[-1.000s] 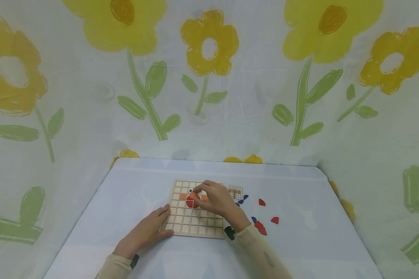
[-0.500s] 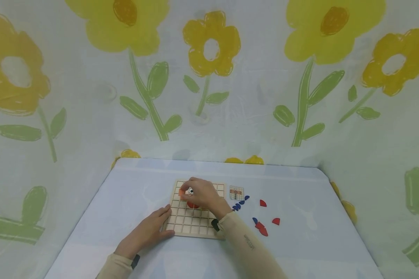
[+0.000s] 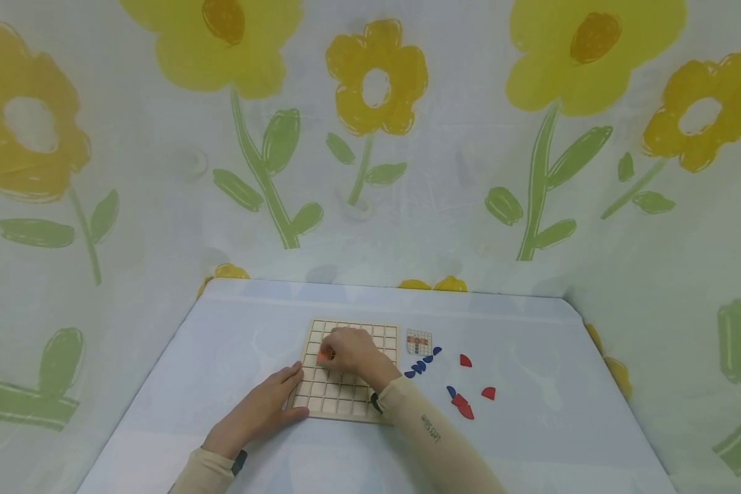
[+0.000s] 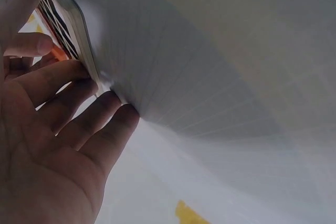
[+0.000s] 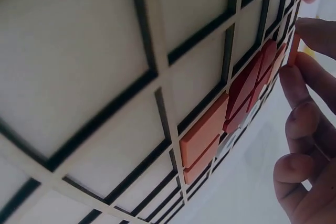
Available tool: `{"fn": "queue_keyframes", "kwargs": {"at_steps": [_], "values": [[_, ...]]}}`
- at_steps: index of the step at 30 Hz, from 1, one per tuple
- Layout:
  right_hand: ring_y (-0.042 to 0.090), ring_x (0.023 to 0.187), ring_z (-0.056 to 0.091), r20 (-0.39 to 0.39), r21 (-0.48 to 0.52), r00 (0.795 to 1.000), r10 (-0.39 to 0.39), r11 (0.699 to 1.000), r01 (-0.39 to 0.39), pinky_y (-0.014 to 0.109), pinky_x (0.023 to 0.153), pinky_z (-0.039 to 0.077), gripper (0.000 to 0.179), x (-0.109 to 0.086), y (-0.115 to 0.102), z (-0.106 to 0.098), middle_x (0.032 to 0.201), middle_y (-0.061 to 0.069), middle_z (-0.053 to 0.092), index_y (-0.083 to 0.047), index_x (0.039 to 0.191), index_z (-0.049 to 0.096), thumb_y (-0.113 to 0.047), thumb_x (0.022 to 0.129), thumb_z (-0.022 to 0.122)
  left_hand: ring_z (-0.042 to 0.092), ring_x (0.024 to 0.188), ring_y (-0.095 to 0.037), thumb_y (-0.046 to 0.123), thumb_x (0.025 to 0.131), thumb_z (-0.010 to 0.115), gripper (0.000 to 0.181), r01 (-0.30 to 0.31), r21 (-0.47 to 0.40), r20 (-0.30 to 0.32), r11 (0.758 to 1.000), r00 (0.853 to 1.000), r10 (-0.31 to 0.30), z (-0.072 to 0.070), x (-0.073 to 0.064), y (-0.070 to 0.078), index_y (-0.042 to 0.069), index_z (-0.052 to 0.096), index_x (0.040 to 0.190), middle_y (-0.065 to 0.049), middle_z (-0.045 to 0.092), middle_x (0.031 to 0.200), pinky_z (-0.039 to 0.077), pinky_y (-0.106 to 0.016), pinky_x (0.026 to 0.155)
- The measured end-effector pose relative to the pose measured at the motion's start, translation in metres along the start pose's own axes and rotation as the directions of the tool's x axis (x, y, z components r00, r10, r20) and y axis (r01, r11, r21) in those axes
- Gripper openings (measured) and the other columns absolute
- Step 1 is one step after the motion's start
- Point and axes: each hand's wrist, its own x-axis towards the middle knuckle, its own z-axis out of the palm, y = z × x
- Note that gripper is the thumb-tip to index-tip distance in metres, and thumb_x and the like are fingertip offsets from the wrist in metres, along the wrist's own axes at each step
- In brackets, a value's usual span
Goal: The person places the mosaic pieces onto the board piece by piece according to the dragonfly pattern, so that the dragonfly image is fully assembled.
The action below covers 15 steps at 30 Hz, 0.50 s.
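A wooden grid board [image 3: 339, 408] lies on the table in the head view. My left hand [image 3: 262, 408] rests along its left edge, fingers mostly straight against the side and thumb near the front corner. My right hand [image 3: 352, 350] is over the upper left of the grid, pinching a small orange tile [image 5: 295, 48] between thumb and fingers. In the right wrist view, red rounded pieces [image 5: 247, 90] sit together in the grid cells, with orange tiles [image 5: 202, 132] beside them. In the head view my right hand hides most of these pieces.
Right of the board lies a small pattern card [image 3: 418, 342]. Several blue half-round pieces [image 3: 428, 359] trail below it. Farther right are loose red pieces, one red quarter-round [image 3: 465, 360] near the back and overlapping red pieces [image 3: 462, 406] nearer the front. A flowered curtain [image 3: 444, 171] surrounds the table.
My right hand has moved left across the board with the orange tile, from over the red pieces to the cells left of them, and lowered. My left hand stays on the edge.
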Motion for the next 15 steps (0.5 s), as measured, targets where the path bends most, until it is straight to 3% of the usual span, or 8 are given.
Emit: {"fn": "queue_keyframes", "kwargs": {"at_steps": [15], "values": [[0.001, 0.072, 0.051, 0.046, -0.004, 0.999, 0.023, 1.000, -0.023, 0.020, 0.060, 0.047, 0.013, 0.0049, -0.0027, 0.0097, 0.080, -0.016, 0.055, -0.026, 0.093, 0.077, -0.039, 0.092, 0.075, 0.038, 0.144, -0.040, 0.044, 0.090, 0.076, 0.081, 0.010, 0.015, -0.001, 1.000, 1.000, -0.010, 0.0003, -0.0002, 0.0012, -0.005, 0.046, 0.148, -0.017, 0.037, 0.160, 0.036, -0.053, 0.117]]}}
